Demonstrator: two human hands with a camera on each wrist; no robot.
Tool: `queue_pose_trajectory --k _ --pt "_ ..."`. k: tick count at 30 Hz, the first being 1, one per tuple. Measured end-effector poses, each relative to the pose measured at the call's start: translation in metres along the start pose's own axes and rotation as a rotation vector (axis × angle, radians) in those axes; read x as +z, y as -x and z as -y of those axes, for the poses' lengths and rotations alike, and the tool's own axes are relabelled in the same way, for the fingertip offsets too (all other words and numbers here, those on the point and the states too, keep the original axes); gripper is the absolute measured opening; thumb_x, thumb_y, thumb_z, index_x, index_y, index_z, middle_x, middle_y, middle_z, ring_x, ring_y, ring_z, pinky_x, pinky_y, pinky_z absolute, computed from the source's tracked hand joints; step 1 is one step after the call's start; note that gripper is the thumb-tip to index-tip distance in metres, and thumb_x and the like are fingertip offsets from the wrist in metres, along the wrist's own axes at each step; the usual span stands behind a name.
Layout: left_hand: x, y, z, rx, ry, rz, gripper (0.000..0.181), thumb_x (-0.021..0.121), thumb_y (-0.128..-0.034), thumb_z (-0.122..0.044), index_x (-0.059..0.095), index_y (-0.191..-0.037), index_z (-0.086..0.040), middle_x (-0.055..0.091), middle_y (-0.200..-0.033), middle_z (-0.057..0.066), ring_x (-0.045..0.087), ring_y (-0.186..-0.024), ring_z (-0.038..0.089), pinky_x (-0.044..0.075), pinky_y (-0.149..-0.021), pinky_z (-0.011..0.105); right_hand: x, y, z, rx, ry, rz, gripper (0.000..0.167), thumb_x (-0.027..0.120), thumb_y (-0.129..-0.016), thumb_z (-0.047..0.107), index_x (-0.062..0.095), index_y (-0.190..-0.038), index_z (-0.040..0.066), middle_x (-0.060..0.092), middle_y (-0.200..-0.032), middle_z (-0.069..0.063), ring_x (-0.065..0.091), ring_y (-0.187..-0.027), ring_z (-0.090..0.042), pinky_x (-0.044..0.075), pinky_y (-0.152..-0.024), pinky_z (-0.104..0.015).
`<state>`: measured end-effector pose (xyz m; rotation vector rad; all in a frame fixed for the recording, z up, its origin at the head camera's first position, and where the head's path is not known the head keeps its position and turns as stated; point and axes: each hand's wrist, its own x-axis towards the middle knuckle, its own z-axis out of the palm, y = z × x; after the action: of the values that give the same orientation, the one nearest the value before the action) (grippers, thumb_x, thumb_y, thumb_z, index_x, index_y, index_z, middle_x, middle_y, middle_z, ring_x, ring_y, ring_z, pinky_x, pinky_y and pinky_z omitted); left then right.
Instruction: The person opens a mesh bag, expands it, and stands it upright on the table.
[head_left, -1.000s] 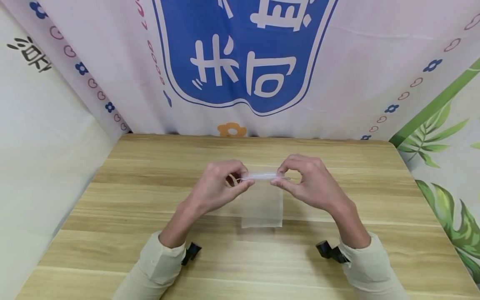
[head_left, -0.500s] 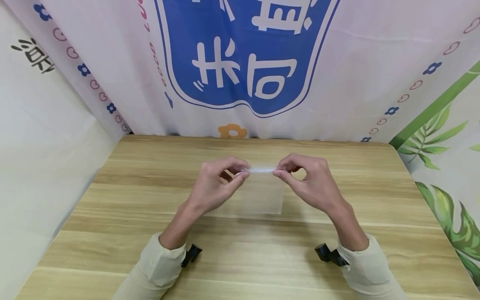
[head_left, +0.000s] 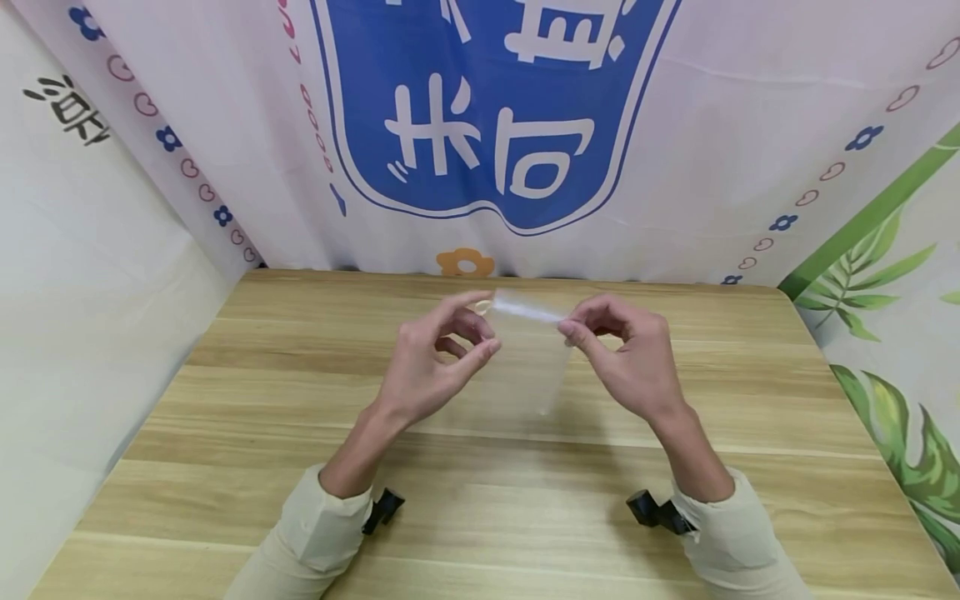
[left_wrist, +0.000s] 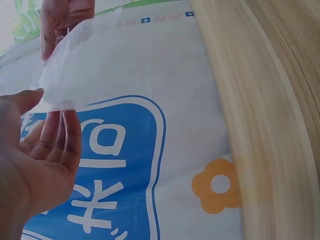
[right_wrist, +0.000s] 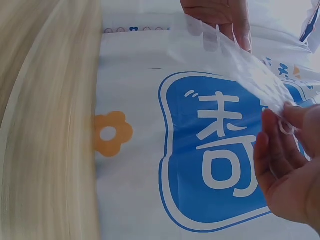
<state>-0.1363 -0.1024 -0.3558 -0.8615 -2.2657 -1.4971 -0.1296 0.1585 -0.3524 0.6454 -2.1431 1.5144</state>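
Observation:
A small translucent white pouch (head_left: 525, 358) hangs above the table, its bright top edge slanting down towards the right. Thumb and forefinger of my right hand (head_left: 637, 358) pinch its right top corner. In the right wrist view a thin white string loop (right_wrist: 286, 126) shows by those fingers. My left hand (head_left: 427, 358) is at the pouch's left side, thumb spread away from the fingers. In the left wrist view, the sheer pouch (left_wrist: 65, 80) lies against the fingertips of that hand (left_wrist: 40, 170). A pale string loop (head_left: 483, 307) sits near the left forefinger.
The wooden table (head_left: 300, 467) spreads beneath both hands. A white curtain (head_left: 675, 167) with a blue emblem hangs at its back edge. White cloth (head_left: 90, 275) flanks the left side, and leaf-patterned cloth (head_left: 885, 333) the right. Each wrist carries a black camera mount (head_left: 384, 510).
The pouch has risen and tilted, its left top end now higher. My left thumb has parted from the forefinger, releasing its pinch. The right hand has shifted slightly right, still pinching its corner.

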Motion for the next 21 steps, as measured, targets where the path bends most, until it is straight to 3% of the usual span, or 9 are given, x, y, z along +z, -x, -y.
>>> queue_pose_trajectory --k 4,8,15,21 --pt "0.0001 0.0000 0.0009 -0.029 0.019 0.002 0.048 0.080 -0.0941 0.000 0.064 -0.140 -0.002 0.080 -0.099 0.012 0.077 -0.087 0.023 0.067 -0.067 0.027 0.0018 -0.0003 0.0009 0.008 -0.127 -0.096 0.010 0.074 -0.092 -0.014 0.069 -0.100 -0.009 0.074 -0.087 0.006 0.071 -0.073 -0.008 0.061 -0.071 -0.017" --pt "-0.0003 0.0007 0.0013 -0.050 0.023 -0.013 0.037 0.078 -0.0961 0.000 0.069 -0.132 -0.001 0.080 -0.098 0.013 0.076 -0.084 0.020 0.065 -0.067 0.025 0.0009 -0.0012 0.0013 0.006 -0.186 -0.124 0.010 0.072 -0.094 -0.015 0.066 -0.102 -0.013 0.074 -0.088 0.009 0.072 -0.073 -0.007 0.061 -0.071 -0.017" --pt "-0.0042 0.0012 0.0004 -0.035 -0.017 -0.066 0.020 0.077 -0.0965 0.001 0.076 -0.117 0.000 0.079 -0.096 0.013 0.074 -0.080 0.018 0.062 -0.064 0.023 -0.0063 -0.0024 0.0007 0.090 -0.071 -0.101 0.034 0.077 -0.092 -0.009 0.064 -0.124 -0.009 0.073 -0.097 0.009 0.071 -0.086 -0.006 0.061 -0.082 -0.016" --pt "-0.0063 0.0001 0.0003 0.016 -0.093 -0.044 0.015 0.076 -0.0970 0.001 0.078 -0.112 -0.001 0.080 -0.100 0.012 0.076 -0.085 0.021 0.066 -0.067 0.029 -0.0074 -0.0029 0.0019 0.053 0.016 -0.076 0.045 0.085 -0.085 -0.007 0.067 -0.127 -0.006 0.075 -0.117 -0.013 0.070 -0.108 -0.012 0.059 -0.095 -0.019"
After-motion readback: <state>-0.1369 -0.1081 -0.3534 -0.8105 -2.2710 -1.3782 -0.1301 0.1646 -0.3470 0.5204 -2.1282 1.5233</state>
